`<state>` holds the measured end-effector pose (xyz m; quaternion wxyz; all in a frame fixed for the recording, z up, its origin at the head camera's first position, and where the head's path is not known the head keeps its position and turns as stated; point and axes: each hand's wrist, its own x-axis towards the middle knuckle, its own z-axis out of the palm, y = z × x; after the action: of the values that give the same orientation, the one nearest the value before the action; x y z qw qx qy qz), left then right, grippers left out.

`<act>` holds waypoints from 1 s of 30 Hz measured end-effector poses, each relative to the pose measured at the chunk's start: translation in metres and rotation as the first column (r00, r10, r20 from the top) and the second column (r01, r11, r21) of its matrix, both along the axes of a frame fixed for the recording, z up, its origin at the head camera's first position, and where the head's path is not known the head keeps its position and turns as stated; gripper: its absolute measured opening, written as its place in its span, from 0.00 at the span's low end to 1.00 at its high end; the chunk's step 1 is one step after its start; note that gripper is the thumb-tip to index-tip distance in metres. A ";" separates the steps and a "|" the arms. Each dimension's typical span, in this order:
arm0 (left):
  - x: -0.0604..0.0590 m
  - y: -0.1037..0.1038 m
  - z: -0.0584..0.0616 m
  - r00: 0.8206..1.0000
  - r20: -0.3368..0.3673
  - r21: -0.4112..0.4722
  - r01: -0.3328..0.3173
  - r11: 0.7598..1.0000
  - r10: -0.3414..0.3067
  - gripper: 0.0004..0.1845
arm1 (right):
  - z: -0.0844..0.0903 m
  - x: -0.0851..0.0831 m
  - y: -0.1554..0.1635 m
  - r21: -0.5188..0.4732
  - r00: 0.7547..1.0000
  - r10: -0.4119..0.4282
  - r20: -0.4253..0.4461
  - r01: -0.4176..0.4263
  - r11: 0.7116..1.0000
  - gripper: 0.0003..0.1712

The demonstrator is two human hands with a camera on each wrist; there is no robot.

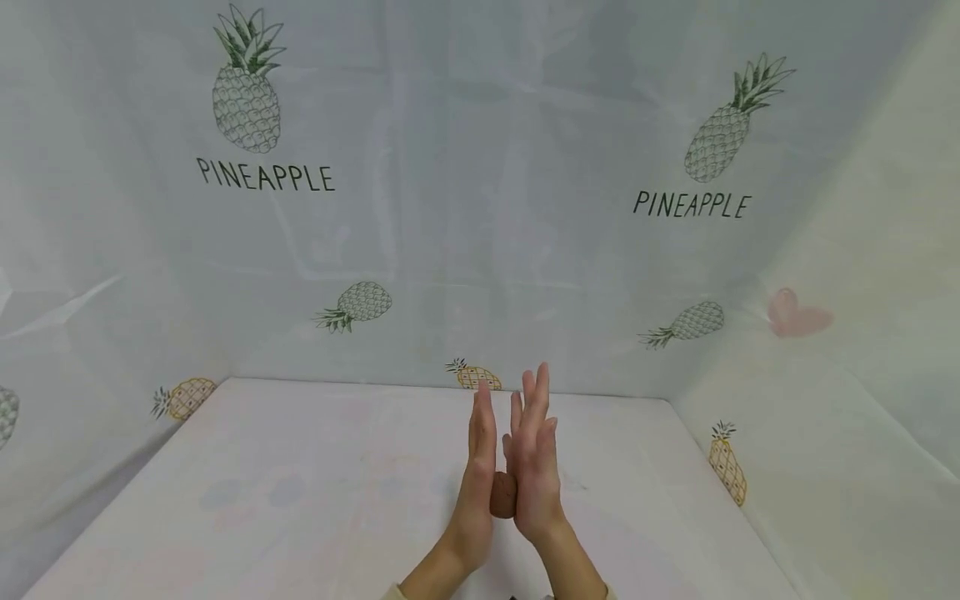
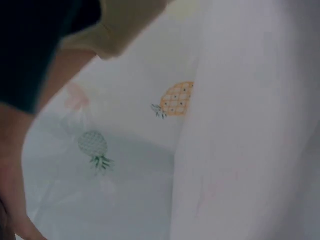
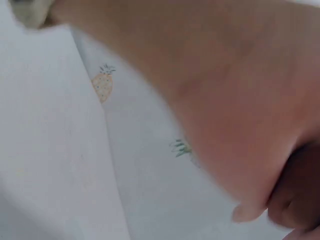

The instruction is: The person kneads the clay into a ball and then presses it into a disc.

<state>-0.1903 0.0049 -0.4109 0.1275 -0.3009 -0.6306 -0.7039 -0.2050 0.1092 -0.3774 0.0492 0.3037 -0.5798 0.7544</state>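
A brown ball of what looks like clay [image 1: 503, 495] sits between the two palms, its side facing me in the head view. My left hand [image 1: 477, 483] presses it from the left with straight fingers pointing up. From the other side my right hand [image 1: 534, 475] presses flat against it, fingers extended and slightly spread. Both hands are raised above the white table. In the right wrist view the brown ball [image 3: 300, 192] shows at the lower right edge, cracked on its surface and partly hidden by the palm.
The white table [image 1: 315, 483] lies beneath the hands. Behind it hangs a pale sheet [image 1: 480, 208] printed with pineapples, and similar sheets [image 1: 862, 417] line the left and right sides.
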 end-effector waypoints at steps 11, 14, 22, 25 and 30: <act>0.017 -0.010 0.027 0.967 -0.253 0.119 -0.004 0.993 0.034 0.34 | -0.014 -0.008 -0.007 -0.010 0.972 0.224 0.073 -0.224 0.975 0.36; 0.012 -0.015 0.029 0.962 -0.248 0.145 -0.076 0.986 0.111 0.34 | -0.017 -0.005 -0.012 0.021 0.941 0.324 0.095 -0.327 0.945 0.36; -0.012 -0.026 0.019 0.961 -0.095 0.209 -0.234 0.950 0.258 0.35 | -0.012 0.004 -0.017 0.073 0.929 0.354 0.112 -0.363 0.929 0.34; -0.020 -0.030 0.016 0.948 -0.031 0.203 -0.305 0.931 0.317 0.35 | -0.011 0.007 -0.018 0.097 0.948 0.309 0.071 -0.315 0.944 0.33; -0.029 -0.032 0.010 0.940 0.030 0.144 -0.341 0.929 0.341 0.36 | -0.008 0.011 -0.019 0.120 0.975 0.222 -0.022 -0.217 0.969 0.33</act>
<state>-0.2189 -0.0271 -0.4009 0.2681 -0.1751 -0.6201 -0.7162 -0.1945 0.0902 -0.3851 -0.0422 0.3817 -0.5848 0.7145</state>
